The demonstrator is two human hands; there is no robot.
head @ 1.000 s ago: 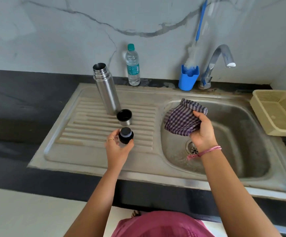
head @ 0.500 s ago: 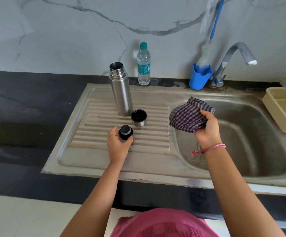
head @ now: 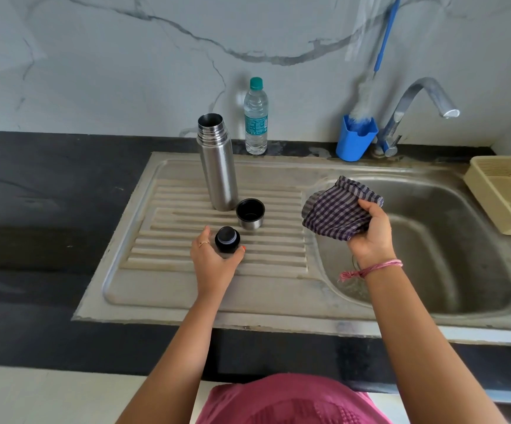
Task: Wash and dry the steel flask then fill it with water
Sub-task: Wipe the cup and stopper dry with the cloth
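The steel flask (head: 217,163) is seen standing upright and uncapped on the ribbed drainboard (head: 162,264) of the sink (head: 477,304), at its far edge. Just beside its base, the steel cup lid (head: 250,213) is set mouth up. Nearer the person, the black stopper (head: 227,239) is gripped by the left hand (head: 214,261), with thumb and fingers curled round its sides; compared with a second ago, it has been lowered from mid-air to the ribs of the drainboard, though contact cannot be confirmed. The checked cloth (head: 338,208) is bunched in the right hand (head: 370,234), whose fingers are closed on it, and is held over the rim between drainboard and basin, much as before.

Behind the flask, a plastic water bottle (head: 256,117) with a green cap is stood on the black counter (head: 49,191); a teal label is carried on it, but its print is too small to be read. A bottle brush (head: 370,87) is propped in a blue holder (head: 355,139) beside the tap (head: 416,108). A beige basket (head: 504,191) is cut off by the right edge. The drain is hidden behind the right wrist.
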